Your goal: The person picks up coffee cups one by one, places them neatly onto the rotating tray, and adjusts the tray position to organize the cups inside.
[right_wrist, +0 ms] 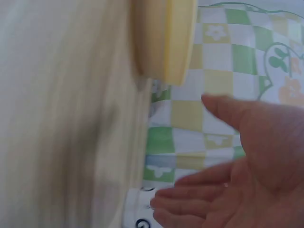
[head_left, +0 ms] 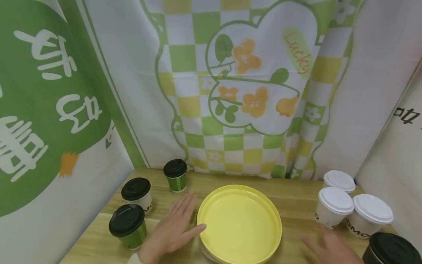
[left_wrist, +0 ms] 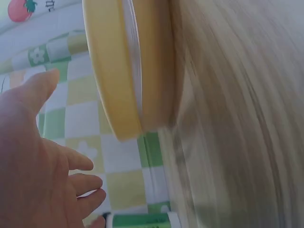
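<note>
A round yellow tray (head_left: 239,223) with a raised rim sits on the wooden table. In the left wrist view its side (left_wrist: 109,71) shows an upper band, a thin pale gap and a lower band. To its left is my left hand (head_left: 174,229), fingers extended and thumb spread; the hand is apart from the tray's side in the left wrist view. My right hand (head_left: 333,247) is to the right of the tray, fingers loosely bent and holding nothing. In the right wrist view, a gap separates the right thumb from the tray (right_wrist: 178,42).
Left of the tray stand a green cup with a black lid (head_left: 175,176), a white one (head_left: 136,192) and another green one (head_left: 128,225). Several white-lidded cups (head_left: 334,205) and a black-lidded cup (head_left: 393,249) stand at the right. A checkered curtain (head_left: 184,58) hangs behind.
</note>
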Demonstrator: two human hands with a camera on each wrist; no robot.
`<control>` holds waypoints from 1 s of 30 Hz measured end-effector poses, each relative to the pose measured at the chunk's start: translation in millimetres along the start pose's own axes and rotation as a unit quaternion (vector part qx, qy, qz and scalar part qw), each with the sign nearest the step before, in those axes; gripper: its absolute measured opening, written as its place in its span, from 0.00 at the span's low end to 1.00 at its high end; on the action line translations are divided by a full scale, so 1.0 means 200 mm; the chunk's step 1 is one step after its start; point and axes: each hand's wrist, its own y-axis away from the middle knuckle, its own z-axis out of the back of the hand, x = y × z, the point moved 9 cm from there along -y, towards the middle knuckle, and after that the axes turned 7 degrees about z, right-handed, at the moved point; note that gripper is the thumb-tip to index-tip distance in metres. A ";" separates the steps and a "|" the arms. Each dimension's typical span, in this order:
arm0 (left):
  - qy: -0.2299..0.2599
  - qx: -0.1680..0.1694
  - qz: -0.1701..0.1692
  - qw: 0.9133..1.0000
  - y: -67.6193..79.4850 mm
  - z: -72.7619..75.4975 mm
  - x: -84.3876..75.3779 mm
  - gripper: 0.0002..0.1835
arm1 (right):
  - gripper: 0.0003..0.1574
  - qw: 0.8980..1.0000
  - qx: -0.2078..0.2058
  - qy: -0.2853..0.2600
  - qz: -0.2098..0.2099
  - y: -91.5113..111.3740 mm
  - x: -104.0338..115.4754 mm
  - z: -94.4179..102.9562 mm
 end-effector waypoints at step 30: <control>0.003 0.064 -0.048 0.997 -0.03 -0.18 -0.14 0.60 | 0.60 0.943 -0.263 -0.186 -0.080 -0.06 -0.26 0.17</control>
